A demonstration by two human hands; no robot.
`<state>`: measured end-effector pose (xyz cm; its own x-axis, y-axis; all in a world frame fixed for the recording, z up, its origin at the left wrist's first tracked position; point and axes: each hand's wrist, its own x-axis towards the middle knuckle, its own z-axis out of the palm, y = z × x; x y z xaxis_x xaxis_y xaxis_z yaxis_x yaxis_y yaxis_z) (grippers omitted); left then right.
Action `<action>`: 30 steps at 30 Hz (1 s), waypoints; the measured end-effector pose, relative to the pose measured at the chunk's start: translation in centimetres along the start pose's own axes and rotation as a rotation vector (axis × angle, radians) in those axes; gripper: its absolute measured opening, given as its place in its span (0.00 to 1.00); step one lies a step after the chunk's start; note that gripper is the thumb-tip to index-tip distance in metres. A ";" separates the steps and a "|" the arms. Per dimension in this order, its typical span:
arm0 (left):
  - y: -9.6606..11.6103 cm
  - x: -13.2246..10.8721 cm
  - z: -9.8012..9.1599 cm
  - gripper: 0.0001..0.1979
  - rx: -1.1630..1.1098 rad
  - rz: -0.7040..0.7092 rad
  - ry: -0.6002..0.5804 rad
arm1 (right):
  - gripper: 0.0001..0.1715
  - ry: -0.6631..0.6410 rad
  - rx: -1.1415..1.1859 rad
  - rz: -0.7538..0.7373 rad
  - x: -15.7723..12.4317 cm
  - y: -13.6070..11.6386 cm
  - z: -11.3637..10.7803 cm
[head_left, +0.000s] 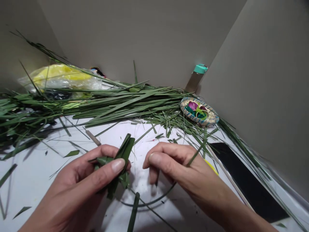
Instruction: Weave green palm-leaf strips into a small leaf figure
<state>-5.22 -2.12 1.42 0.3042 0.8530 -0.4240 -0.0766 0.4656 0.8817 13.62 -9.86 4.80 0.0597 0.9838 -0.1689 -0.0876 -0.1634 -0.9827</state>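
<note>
L hand [74,180] holds folded palm-leaf piece [119,161], seems only partly woven; R hand [176,170] pinches thin strip [195,155]; big leaf pile [125,103] remains.

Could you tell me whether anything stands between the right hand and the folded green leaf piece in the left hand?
Nothing solid blocks the gap between the right hand and the folded green leaf piece in the left hand; only a thin curved leaf strip loops below it.
</note>
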 end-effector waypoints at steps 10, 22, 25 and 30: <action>2.0 1.5 0.8 0.25 -0.153 -0.059 -0.021 | 0.15 -0.157 0.381 -0.002 0.6 1.4 -0.9; 1.0 1.9 0.0 0.24 -0.073 -0.002 -0.009 | 0.12 0.135 -0.317 -0.302 -1.4 0.5 0.9; 0.7 1.8 -0.3 0.24 -0.046 0.009 -0.006 | 0.19 0.194 -0.640 -0.576 -1.7 1.0 1.5; 0.3 1.4 -0.6 0.23 0.008 0.039 -0.013 | 0.14 0.303 -0.906 -0.663 -2.0 1.8 1.9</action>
<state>-5.40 -0.66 0.92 0.3135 0.8672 -0.3869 -0.0814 0.4305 0.8989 11.50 -11.98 3.55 0.0739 0.8582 0.5080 0.7859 0.2635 -0.5595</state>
